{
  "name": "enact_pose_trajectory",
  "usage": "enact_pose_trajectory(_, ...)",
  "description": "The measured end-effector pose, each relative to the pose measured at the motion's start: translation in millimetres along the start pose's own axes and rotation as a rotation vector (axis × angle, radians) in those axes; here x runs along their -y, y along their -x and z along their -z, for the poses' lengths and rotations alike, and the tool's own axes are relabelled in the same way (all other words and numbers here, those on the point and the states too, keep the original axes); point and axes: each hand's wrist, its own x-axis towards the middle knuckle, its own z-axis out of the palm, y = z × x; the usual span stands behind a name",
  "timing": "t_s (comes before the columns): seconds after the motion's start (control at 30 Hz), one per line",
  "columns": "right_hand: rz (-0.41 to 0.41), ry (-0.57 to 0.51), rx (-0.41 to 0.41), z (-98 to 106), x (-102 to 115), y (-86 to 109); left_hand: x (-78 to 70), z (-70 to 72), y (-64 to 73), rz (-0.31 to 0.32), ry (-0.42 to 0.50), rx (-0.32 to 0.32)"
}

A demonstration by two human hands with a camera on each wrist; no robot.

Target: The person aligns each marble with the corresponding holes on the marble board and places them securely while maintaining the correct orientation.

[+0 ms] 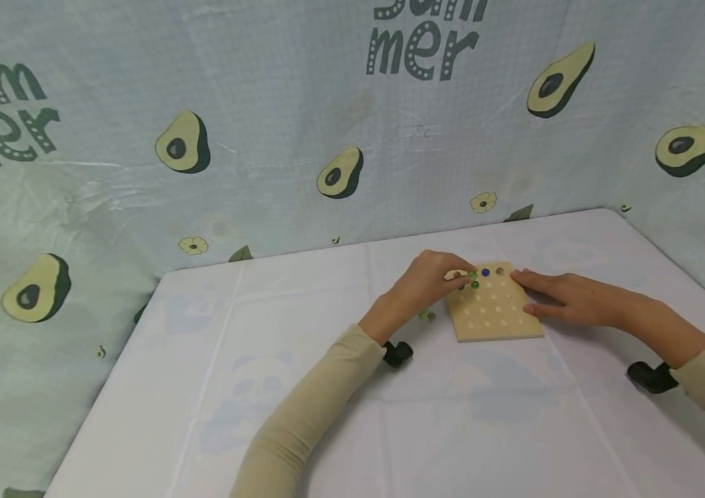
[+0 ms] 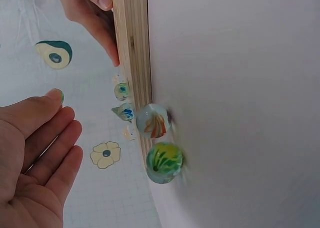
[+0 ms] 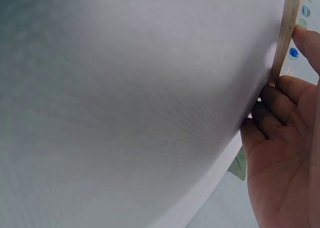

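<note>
Basically, L hand (image 1: 422, 282) has a green marble (image 2: 62, 95) pinched at the thumb tip, by the far-left part of the wooden board (image 1: 498, 332); can't tell if the marble's touching wood. R hand (image 1: 576, 297) lies along the board's right edge, fingers fairly straight, thumb apart, touching rather than gripping. Board's flat on the table (image 1: 327, 415), w/ a blue marble (image 1: 486, 272) & a few others in the far rows; nearer hollows (image 1: 486, 324) are bare. Two loose ones, a yellow-green marble (image 2: 165, 160) & an orange-streaked marble (image 2: 153, 121), sit just beside the left edge.

Tip: centre over the hollow, lower straight down, let go only once seated. Fingertips cd prob nudge neighbours, so lift off vertically. R hand shd brace lightly, w/o tilting the board.
</note>
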Motion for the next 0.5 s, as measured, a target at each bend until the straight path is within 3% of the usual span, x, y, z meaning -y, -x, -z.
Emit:
enact_pose_trajectory(0.23, 0.017, 0.012, -0.011, 1.6, -1.8, -1.1, -0.1, -4.1, -5.2, -0.012, 0.033, 0.014)
enact_pose_trajectory(0.5, 0.034, 0.013, -0.018, 2.8, -2.6, -0.2, -2.7, -7.7, -10.3, -0.030, -0.011, 0.019)
